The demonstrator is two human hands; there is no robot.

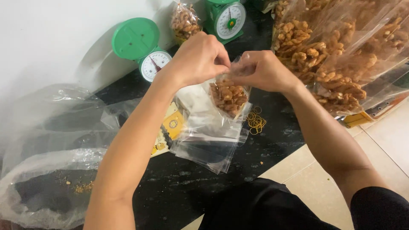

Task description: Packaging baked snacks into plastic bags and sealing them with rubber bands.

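Both the left hand and right hand pinch shut the top of a small bag of walnuts, holding it upright so nothing spills onto the empty bags beneath, rubber bands just right.

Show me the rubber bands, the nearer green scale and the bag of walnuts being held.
rubber bands [256,121], head view, middle of the pile.
nearer green scale [155,64], head view, dial face.
bag of walnuts [229,97], head view, filled lower part.

Setting: white wall at ten o'clock, black speckled stone counter at centre, cream floor tiles at four o'clock; even light.
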